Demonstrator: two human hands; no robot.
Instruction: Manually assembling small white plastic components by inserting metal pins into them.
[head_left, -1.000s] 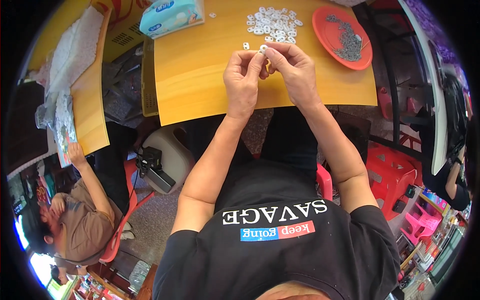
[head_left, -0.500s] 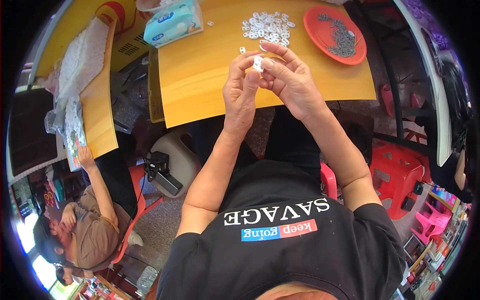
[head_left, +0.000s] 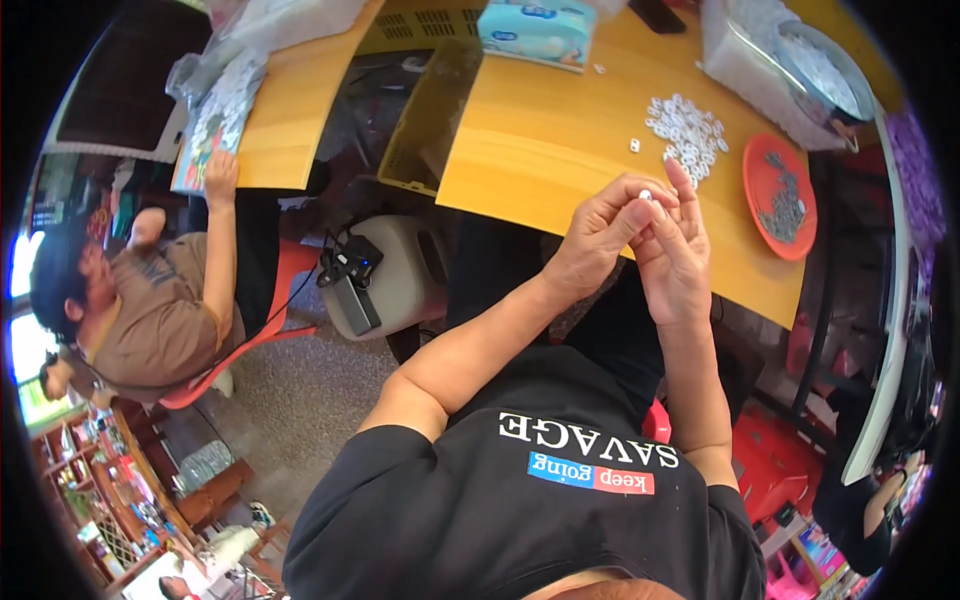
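Note:
Above the near edge of the yellow table (head_left: 560, 165), my left hand (head_left: 598, 240) and my right hand (head_left: 680, 265) meet at the fingertips. Between them is a small white plastic piece (head_left: 646, 196), mostly hidden by the fingers. The left thumb and forefinger pinch it, and the right thumb and fingers close on it from the other side. Just beyond my hands lies a loose pile of small white pieces with holes (head_left: 690, 130). One single white piece (head_left: 635, 146) sits apart, left of the pile. To the right, a red plate (head_left: 756, 185) holds grey metal chain-like parts (head_left: 785, 212).
A blue tissue pack (head_left: 535, 32) and a dark phone (head_left: 657, 14) lie at the table's far side. A metal bowl (head_left: 828, 75) with white contents stands far right. On the left, a co-worker (head_left: 165, 310) sits at another table (head_left: 290, 130); a grey stool (head_left: 400, 275) stands between.
The whole view has swung, so the table, plate and pile appear farther right. My hands stay together on the white piece, which is now more covered by my fingers.

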